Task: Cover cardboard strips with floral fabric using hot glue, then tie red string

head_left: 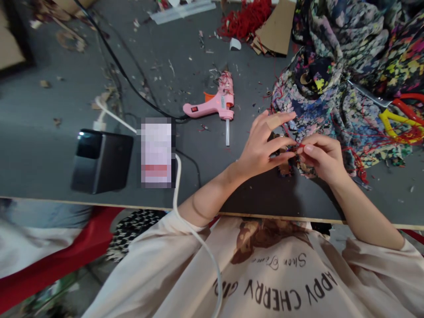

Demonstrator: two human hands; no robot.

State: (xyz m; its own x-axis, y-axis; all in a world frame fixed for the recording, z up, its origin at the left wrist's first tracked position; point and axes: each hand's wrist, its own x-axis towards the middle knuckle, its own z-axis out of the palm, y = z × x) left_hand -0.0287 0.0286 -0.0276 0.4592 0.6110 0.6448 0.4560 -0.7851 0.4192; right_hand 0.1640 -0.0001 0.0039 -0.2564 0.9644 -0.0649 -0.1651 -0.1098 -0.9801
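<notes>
My right hand (pixel 326 157) pinches a short bit of red string (pixel 300 146) between thumb and fingertips. From the other side, my left hand (pixel 263 145) brings its thumb and a fingertip together on the same string, its other fingers stretched out. A tan bandage (pixel 273 123) wraps one left finger. Beneath the hands is a small patterned strip (pixel 285 161), partly hidden by the left hand. Dark floral cloth (pixel 308 84) lies bunched just beyond both hands, with loose red threads on it.
A pink glue gun (pixel 212 105) with a glue stick lies left of my hands. Further left are a blurred-out phone (pixel 156 152), a dark power bank (pixel 102 159) and a white cable (pixel 178 185). Red-and-yellow-handled pliers (pixel 394 110), red thread (pixel 247 18) and cardboard (pixel 276 28) lie beyond.
</notes>
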